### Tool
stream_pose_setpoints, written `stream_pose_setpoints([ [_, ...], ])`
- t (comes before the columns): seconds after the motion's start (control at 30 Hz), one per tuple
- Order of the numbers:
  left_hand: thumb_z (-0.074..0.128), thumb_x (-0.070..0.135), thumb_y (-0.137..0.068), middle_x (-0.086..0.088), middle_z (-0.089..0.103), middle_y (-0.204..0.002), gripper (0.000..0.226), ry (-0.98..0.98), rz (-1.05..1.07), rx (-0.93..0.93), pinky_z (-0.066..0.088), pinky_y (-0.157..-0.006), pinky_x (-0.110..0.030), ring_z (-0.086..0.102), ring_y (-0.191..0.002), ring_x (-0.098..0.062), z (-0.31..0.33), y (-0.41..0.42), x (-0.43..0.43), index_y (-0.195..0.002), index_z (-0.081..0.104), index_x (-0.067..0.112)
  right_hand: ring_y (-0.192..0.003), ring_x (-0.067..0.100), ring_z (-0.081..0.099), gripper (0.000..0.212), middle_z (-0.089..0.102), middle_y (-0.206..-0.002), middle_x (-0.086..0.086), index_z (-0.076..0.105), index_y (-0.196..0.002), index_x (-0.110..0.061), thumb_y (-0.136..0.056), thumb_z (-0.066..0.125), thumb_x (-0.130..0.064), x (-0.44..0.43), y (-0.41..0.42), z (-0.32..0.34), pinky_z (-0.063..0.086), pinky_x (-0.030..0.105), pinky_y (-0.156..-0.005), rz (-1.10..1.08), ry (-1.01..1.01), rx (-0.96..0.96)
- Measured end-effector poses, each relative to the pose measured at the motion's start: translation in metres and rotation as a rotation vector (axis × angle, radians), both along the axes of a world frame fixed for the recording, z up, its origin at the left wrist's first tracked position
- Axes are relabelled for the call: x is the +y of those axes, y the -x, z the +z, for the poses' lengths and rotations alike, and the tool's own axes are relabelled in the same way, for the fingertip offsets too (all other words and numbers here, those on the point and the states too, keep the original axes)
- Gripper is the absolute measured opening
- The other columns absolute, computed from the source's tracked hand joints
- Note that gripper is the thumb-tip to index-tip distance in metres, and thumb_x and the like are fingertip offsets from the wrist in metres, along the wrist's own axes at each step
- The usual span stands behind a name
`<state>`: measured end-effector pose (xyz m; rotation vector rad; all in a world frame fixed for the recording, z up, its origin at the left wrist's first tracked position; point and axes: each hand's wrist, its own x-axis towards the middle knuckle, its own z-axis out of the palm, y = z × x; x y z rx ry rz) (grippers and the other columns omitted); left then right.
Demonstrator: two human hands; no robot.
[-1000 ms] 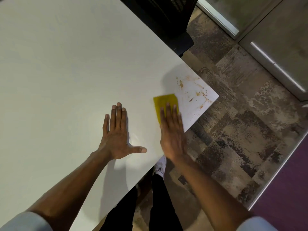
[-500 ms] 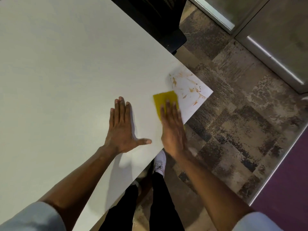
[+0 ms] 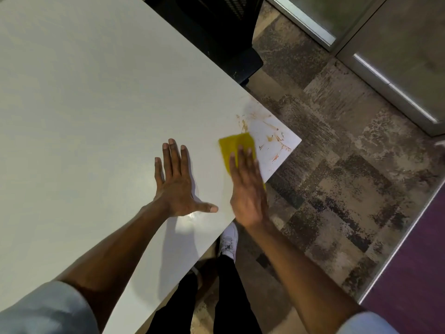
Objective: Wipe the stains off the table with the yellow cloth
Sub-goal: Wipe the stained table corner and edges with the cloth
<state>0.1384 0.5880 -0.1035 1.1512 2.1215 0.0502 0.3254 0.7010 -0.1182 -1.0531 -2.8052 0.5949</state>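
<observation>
A yellow cloth (image 3: 234,145) lies flat on the white table (image 3: 96,104) near its right corner. My right hand (image 3: 248,189) presses flat on the cloth's near half, fingers together, covering part of it. Orange-brown stains (image 3: 269,136) smear the corner just beyond and to the right of the cloth; the cloth's far edge touches the stained patch. My left hand (image 3: 178,182) rests palm down on the table to the left of the cloth, fingers spread, holding nothing.
A black chair (image 3: 216,32) stands against the table's far edge. Patterned carpet (image 3: 337,177) lies right of the table, with a metal-framed glass partition (image 3: 385,68) beyond. My legs and a white shoe (image 3: 228,242) are below the table's near edge.
My right hand has pushed the cloth a little toward the stained corner, so its far edge now reaches the stains. The left hand stays flat on the table.
</observation>
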Motion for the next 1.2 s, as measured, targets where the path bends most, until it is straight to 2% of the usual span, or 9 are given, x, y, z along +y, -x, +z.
stream_pose_setpoints([
  [0.07, 0.045, 0.12, -0.034, -0.016, -0.055, -0.164, 0.188, 0.019, 0.006, -0.007, -0.025, -0.126, -0.065, -0.051, -0.154, -0.035, 0.003, 0.0, 0.001, -0.158, -0.043, 0.01, -0.167, 0.038, 0.002, 0.079, 0.007, -0.18, 0.015, 0.014, -0.17, -0.008, -0.095, 0.03, 0.01, -0.036, -0.02, 0.0, 0.016, 0.055, -0.136, 0.086, -0.005, 0.059],
  [0.17, 0.047, 0.118, -0.034, -0.016, -0.059, -0.16, 0.189, 0.064, 0.004, -0.026, -0.027, -0.125, -0.064, -0.054, -0.151, -0.036, 0.01, -0.001, 0.006, -0.156, -0.046, 0.009, -0.168, 0.036, 0.002, 0.099, 0.004, -0.181, 0.011, 0.013, -0.17, -0.011, -0.079, 0.038, 0.019, -0.056, -0.045, 0.005, 0.016, 0.054, -0.136, 0.126, 0.019, 0.035],
  [0.27, 0.054, 0.115, -0.036, -0.016, -0.062, -0.157, 0.189, 0.099, 0.001, -0.03, -0.032, -0.122, -0.061, -0.056, -0.149, -0.036, 0.014, 0.001, 0.01, -0.153, -0.049, 0.009, -0.167, 0.036, 0.003, 0.094, 0.011, -0.179, 0.014, 0.018, -0.169, -0.01, -0.085, 0.048, 0.018, -0.012, -0.033, 0.008, 0.018, 0.055, -0.135, 0.001, 0.011, 0.01],
  [0.43, 0.047, 0.116, -0.034, -0.016, -0.064, -0.155, 0.185, 0.109, -0.013, -0.028, -0.032, -0.121, -0.063, -0.055, -0.15, -0.039, 0.013, 0.0, 0.013, -0.149, -0.054, 0.011, -0.167, 0.038, -0.001, 0.085, 0.007, -0.179, 0.018, 0.016, -0.169, -0.007, -0.088, 0.037, 0.008, 0.047, 0.007, 0.008, 0.01, 0.052, -0.137, -0.135, 0.022, -0.039],
  [0.57, 0.043, 0.119, -0.031, -0.017, -0.059, -0.16, 0.188, 0.099, -0.008, -0.012, -0.028, -0.124, -0.065, -0.053, -0.151, -0.037, 0.009, 0.0, 0.009, -0.154, -0.048, 0.01, -0.167, 0.038, 0.007, 0.086, 0.014, -0.178, 0.017, 0.023, -0.168, -0.006, -0.086, 0.039, 0.017, -0.018, -0.017, 0.003, 0.017, 0.055, -0.135, 0.058, 0.01, 0.072],
  [0.7, 0.033, 0.122, -0.028, -0.017, -0.057, -0.162, 0.188, 0.084, -0.006, 0.001, -0.022, -0.127, -0.068, -0.052, -0.152, -0.037, 0.005, 0.001, 0.009, -0.156, -0.046, 0.01, -0.168, 0.032, 0.005, 0.092, 0.008, -0.18, 0.011, 0.017, -0.17, -0.012, -0.083, 0.033, 0.013, -0.037, -0.041, 0.009, 0.022, 0.057, -0.134, 0.205, 0.041, 0.033],
  [0.93, 0.035, 0.12, -0.029, -0.015, -0.059, -0.16, 0.184, 0.093, -0.004, 0.021, -0.023, -0.127, -0.067, -0.05, -0.153, -0.039, 0.004, 0.001, 0.013, -0.153, -0.05, 0.013, -0.167, 0.037, 0.0, 0.087, 0.008, -0.179, 0.017, 0.015, -0.17, -0.01, -0.087, 0.036, 0.004, 0.055, 0.016, 0.009, 0.017, 0.054, -0.135, -0.075, 0.004, -0.071],
  [1.03, 0.045, 0.119, -0.032, -0.016, -0.058, -0.161, 0.187, 0.1, -0.001, 0.016, -0.024, -0.127, -0.065, -0.052, -0.152, -0.038, 0.007, 0.001, 0.01, -0.154, -0.049, 0.011, -0.167, 0.039, 0.0, 0.088, 0.005, -0.179, 0.018, 0.013, -0.17, -0.009, -0.088, 0.039, 0.006, 0.024, 0.013, 0.006, 0.018, 0.055, -0.135, 0.022, -0.005, -0.042],
  [1.2, 0.049, 0.117, -0.033, -0.016, -0.06, -0.159, 0.189, 0.103, 0.011, -0.002, -0.024, -0.128, -0.065, -0.055, -0.15, -0.036, 0.013, -0.001, 0.01, -0.154, -0.049, 0.01, -0.167, 0.036, 0.011, 0.067, 0.017, -0.178, 0.015, 0.026, -0.167, -0.007, -0.102, 0.028, 0.01, -0.039, -0.023, 0.007, 0.024, 0.058, -0.132, 0.165, 0.026, 0.086],
])
